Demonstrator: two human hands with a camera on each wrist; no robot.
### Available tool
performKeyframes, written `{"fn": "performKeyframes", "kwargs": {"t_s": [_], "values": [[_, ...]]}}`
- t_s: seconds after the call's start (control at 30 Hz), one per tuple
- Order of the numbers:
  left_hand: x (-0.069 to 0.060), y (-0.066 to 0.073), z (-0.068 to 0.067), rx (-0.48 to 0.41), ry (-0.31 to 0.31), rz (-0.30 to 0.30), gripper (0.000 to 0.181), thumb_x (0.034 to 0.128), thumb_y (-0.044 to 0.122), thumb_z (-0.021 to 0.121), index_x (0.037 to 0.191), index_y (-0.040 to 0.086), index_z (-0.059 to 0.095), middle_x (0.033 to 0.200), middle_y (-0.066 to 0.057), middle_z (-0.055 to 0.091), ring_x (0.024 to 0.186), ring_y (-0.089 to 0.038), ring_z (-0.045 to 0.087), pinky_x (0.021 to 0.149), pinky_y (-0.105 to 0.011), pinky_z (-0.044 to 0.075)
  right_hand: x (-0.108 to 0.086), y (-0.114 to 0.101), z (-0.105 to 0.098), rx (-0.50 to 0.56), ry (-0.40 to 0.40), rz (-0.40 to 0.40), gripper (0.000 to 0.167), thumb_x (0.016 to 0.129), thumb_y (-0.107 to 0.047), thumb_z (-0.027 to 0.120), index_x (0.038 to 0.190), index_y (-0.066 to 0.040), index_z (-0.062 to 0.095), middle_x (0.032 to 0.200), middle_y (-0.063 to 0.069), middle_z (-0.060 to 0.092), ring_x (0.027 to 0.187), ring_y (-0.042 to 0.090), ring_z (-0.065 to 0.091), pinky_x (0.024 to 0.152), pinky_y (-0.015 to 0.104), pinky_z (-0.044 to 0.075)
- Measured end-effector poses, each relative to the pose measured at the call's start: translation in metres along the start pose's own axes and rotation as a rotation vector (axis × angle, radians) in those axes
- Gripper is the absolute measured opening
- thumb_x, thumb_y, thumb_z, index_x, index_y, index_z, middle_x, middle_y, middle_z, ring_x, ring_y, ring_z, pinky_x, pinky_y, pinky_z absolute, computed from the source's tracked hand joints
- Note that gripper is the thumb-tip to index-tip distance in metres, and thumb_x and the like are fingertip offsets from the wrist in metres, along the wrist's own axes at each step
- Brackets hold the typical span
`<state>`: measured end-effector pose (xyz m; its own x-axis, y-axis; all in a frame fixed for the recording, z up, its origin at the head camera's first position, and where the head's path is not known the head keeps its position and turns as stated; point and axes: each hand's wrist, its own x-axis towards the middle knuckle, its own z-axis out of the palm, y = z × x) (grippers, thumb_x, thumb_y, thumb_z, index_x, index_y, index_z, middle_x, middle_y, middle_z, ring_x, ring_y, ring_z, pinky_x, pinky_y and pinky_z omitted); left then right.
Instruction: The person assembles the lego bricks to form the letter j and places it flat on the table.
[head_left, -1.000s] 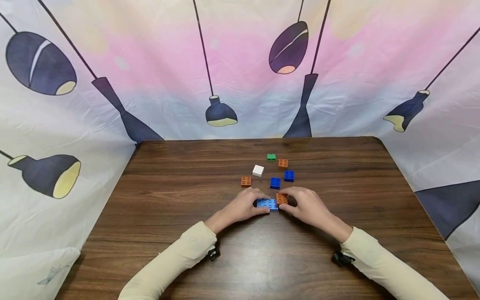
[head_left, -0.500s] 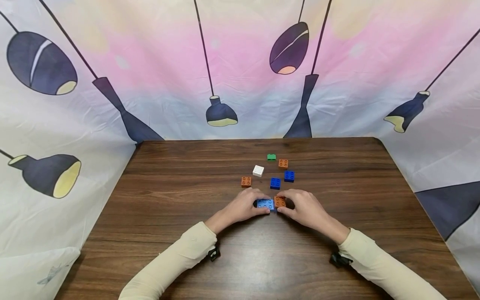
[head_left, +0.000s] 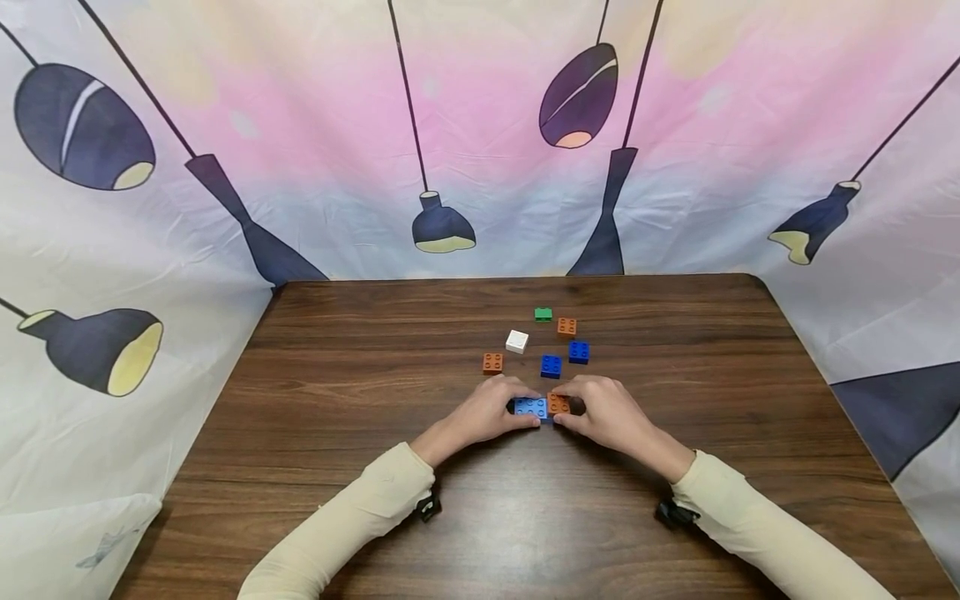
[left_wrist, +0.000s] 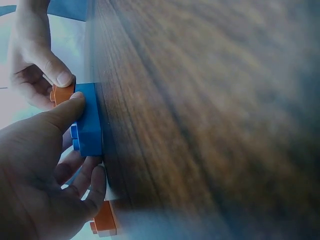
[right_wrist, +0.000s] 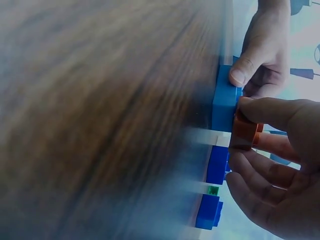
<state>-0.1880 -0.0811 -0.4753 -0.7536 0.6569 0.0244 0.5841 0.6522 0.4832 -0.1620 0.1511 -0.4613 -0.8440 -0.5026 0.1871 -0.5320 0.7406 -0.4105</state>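
A light blue long brick [head_left: 530, 407] lies on the table, studs up. My left hand [head_left: 491, 408] grips it, thumb along the near side and fingers at the far side. An orange square brick [head_left: 558, 404] is at the blue brick's right end, on its top; whether it is fully seated cannot be told. My right hand [head_left: 609, 415] pinches this orange brick between thumb and fingers. In the left wrist view the left thumb lies on the side of the blue brick [left_wrist: 90, 122]. The right wrist view shows the held orange brick [right_wrist: 244, 131] from its side.
Beyond the hands on the brown wooden table [head_left: 360, 333] stand two dark blue bricks [head_left: 551, 367], a second orange brick [head_left: 492, 363], a third orange brick [head_left: 567, 327], a white brick [head_left: 517, 342] and a green brick [head_left: 543, 314]. A printed cloth [head_left: 337, 167] hangs behind the table.
My right hand has moved slightly left with the orange brick, which now covers the blue brick's right-end studs. The left hand and the loose bricks have stayed put.
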Motion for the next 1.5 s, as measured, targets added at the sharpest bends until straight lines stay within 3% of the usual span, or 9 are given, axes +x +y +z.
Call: {"fn": "performKeyframes", "kwargs": {"t_s": [0.17,0.4,0.6,0.8,1.03,1.2,1.33,1.5], "values": [[0.001,0.001,0.001,0.000,0.008,0.005,0.040,0.0944,0.037,0.075,0.126,0.013,0.073,0.117,-0.003,0.072,0.106,-0.017,0.062,0.093,-0.041,0.047,0.001,-0.001,-0.002,0.004,-0.004,0.012,0.035,0.083,-0.025,0.086,0.112,-0.007,0.078,0.091,-0.001,0.070,0.065,0.006,0.046,0.057,0.025,0.039],[0.002,0.002,0.000,-0.003,-0.005,0.002,0.040,0.0941,0.037,0.075,0.126,0.013,0.073,0.118,-0.004,0.072,0.107,-0.018,0.062,0.094,-0.043,0.047,0.002,-0.004,-0.001,-0.002,0.002,0.025,0.034,0.082,-0.025,0.088,0.110,-0.007,0.079,0.090,-0.001,0.070,0.064,0.005,0.047,0.055,0.025,0.040],[0.001,0.000,-0.001,-0.003,0.004,0.006,0.040,0.0937,0.036,0.076,0.125,0.012,0.074,0.116,-0.004,0.073,0.106,-0.019,0.063,0.091,-0.040,0.047,0.003,-0.001,0.002,0.011,-0.018,0.040,0.034,0.083,-0.027,0.086,0.111,-0.010,0.075,0.098,0.000,0.072,0.077,0.010,0.059,0.066,0.033,0.050],[0.001,-0.001,-0.002,-0.002,0.001,0.018,0.041,0.0929,0.037,0.076,0.125,0.011,0.073,0.116,-0.004,0.073,0.105,-0.018,0.063,0.089,-0.036,0.048,0.005,0.005,0.004,0.099,-0.078,0.053,0.047,0.082,-0.032,0.088,0.120,-0.008,0.072,0.110,0.003,0.073,0.093,0.015,0.067,0.077,0.039,0.055],[-0.002,-0.004,-0.010,-0.025,-0.014,0.016,0.050,0.0928,0.042,0.075,0.131,0.010,0.068,0.127,-0.005,0.069,0.116,-0.022,0.062,0.100,-0.043,0.047,0.008,0.007,0.008,0.132,-0.110,0.062,0.045,0.082,-0.032,0.087,0.117,-0.006,0.073,0.104,0.003,0.073,0.089,0.013,0.066,0.074,0.036,0.054],[-0.007,-0.012,-0.022,-0.028,0.082,0.010,0.052,0.0939,0.043,0.074,0.133,0.010,0.066,0.127,-0.006,0.068,0.120,-0.024,0.060,0.103,-0.046,0.047,0.010,0.007,0.008,0.133,-0.119,0.071,0.042,0.083,-0.029,0.087,0.115,-0.006,0.074,0.100,0.002,0.072,0.081,0.008,0.059,0.067,0.029,0.049],[-0.010,-0.021,-0.033,0.008,0.178,-0.006,0.051,0.0935,0.040,0.075,0.133,0.009,0.065,0.122,-0.007,0.067,0.115,-0.024,0.059,0.101,-0.046,0.047,0.011,0.007,0.007,0.125,-0.131,0.081,0.040,0.083,-0.029,0.087,0.114,-0.006,0.074,0.105,0.004,0.073,0.084,0.009,0.060,0.068,0.029,0.048],[-0.013,-0.034,-0.043,0.057,0.236,-0.021,0.053,0.0903,0.038,0.079,0.131,0.007,0.065,0.120,-0.008,0.066,0.107,-0.022,0.056,0.094,-0.043,0.047,0.013,0.006,0.007,0.122,-0.145,0.096,0.038,0.082,-0.028,0.088,0.111,-0.007,0.075,0.105,0.004,0.073,0.086,0.011,0.061,0.070,0.030,0.050]]}}
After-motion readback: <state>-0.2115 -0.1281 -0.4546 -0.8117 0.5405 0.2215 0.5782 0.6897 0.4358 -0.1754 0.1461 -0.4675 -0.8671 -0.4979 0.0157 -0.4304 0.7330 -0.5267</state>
